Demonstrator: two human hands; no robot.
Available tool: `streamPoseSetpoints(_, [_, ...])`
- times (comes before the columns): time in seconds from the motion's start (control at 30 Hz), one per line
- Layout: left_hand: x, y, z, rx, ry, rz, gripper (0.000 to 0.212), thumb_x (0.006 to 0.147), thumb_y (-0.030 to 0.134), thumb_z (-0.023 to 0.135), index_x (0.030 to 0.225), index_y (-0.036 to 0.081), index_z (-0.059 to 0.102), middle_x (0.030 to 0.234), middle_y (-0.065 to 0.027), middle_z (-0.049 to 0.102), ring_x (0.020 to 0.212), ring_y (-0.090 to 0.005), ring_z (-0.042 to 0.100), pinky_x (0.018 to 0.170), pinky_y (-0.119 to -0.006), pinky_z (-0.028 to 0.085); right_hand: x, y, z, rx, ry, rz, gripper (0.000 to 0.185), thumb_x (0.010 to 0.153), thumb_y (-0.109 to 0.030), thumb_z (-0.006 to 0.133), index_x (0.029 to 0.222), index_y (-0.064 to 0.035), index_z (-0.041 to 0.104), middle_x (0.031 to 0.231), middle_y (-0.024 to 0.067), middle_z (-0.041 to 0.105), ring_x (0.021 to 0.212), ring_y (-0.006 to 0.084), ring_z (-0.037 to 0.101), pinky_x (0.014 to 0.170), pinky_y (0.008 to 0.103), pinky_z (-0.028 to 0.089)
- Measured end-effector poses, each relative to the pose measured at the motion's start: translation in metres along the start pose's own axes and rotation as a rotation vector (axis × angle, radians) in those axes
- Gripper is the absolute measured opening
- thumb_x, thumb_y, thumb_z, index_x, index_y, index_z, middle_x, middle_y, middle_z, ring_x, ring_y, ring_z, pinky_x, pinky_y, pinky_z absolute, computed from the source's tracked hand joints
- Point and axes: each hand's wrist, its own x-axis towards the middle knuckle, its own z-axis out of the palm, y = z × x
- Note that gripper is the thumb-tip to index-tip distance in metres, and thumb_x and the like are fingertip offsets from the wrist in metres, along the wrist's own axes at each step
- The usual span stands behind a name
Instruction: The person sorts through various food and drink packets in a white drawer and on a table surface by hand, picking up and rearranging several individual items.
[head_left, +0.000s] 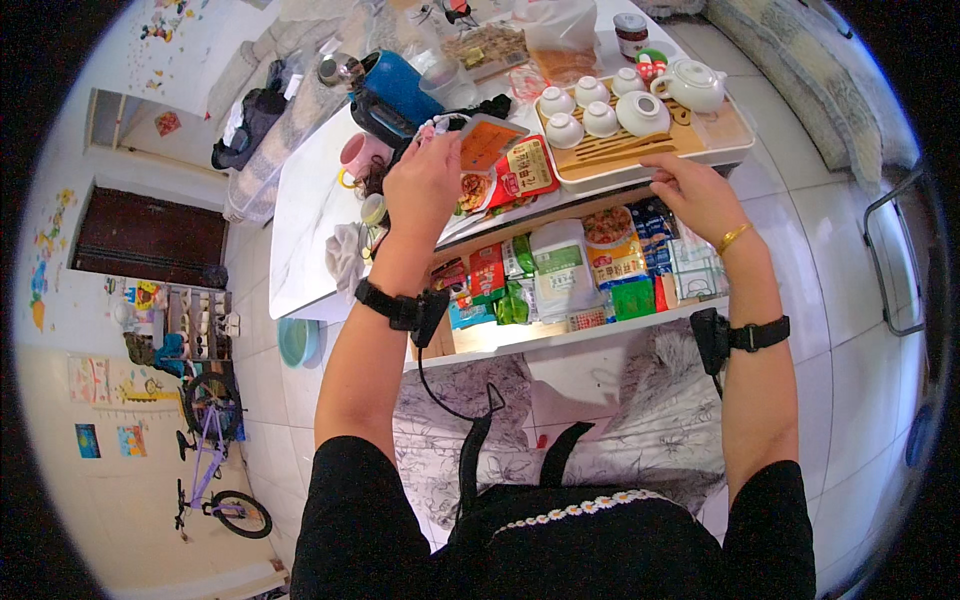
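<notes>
My left hand (426, 178) is raised over the table, its fingers closed on a flat orange card in a clear holder (491, 144). A pale cord or strap shows at the fingertips; whether it joins the card, I cannot tell. Below the card lies a red and cream food packet (525, 169). My right hand (694, 193) holds nothing, fingers loosely apart, by the front edge of the wooden tea tray (712, 139). Beneath both hands, an open drawer (480, 346) holds packets, including a white and green pack (561, 266) and a yellow food packet (616, 255).
Upside-down white cups (564, 131) and a white teapot (694, 86) stand on the tray. A blue kettle (397, 90), a pink mug (365, 154) and a jar (631, 36) are on the table. A teal basin (298, 341) sits on the floor at left.
</notes>
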Motion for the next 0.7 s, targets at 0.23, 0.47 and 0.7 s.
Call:
streamPoseSetpoints(0.23, [0.005, 0.026, -0.043, -0.114, 0.022, 0.030, 0.010, 0.094, 0.013, 0.067, 0.103, 0.008, 0.070, 0.091, -0.0115, 0.074, 0.071, -0.0297, 0.071, 0.058, -0.038, 0.055, -0.002, -0.003, -0.001, -0.028, -0.017, -0.004, 0.030, 0.095, -0.019, 0.062, 0.123, -0.0111, 0.064, 0.103, 0.0129, 0.073, 0.098, 0.0314, 0.069, 0.086, 0.0426, 0.055])
streamPoseSetpoints(0.47, [-0.010, 0.069, -0.060, -0.351, -0.155, 0.037, 0.013, 0.091, 0.011, 0.070, 0.104, 0.009, 0.069, 0.088, -0.0101, 0.072, 0.064, -0.0287, 0.067, 0.054, -0.037, 0.052, 0.002, 0.001, 0.005, 0.012, -0.019, -0.028, 0.030, 0.094, -0.019, 0.063, 0.123, -0.0099, 0.065, 0.100, 0.0107, 0.074, 0.096, 0.0302, 0.070, 0.084, 0.0414, 0.055])
streamPoseSetpoints(0.7, [-0.052, 0.111, 0.007, -0.417, -0.482, 0.193, 0.019, 0.094, 0.014, 0.060, 0.112, 0.010, 0.065, 0.086, -0.0118, 0.071, 0.067, -0.0308, 0.069, 0.056, -0.041, 0.055, 0.000, 0.009, 0.002, -0.027, -0.010, -0.011, 0.031, 0.094, -0.019, 0.063, 0.124, -0.0133, 0.065, 0.100, 0.0100, 0.074, 0.094, 0.0301, 0.070, 0.083, 0.0416, 0.056])
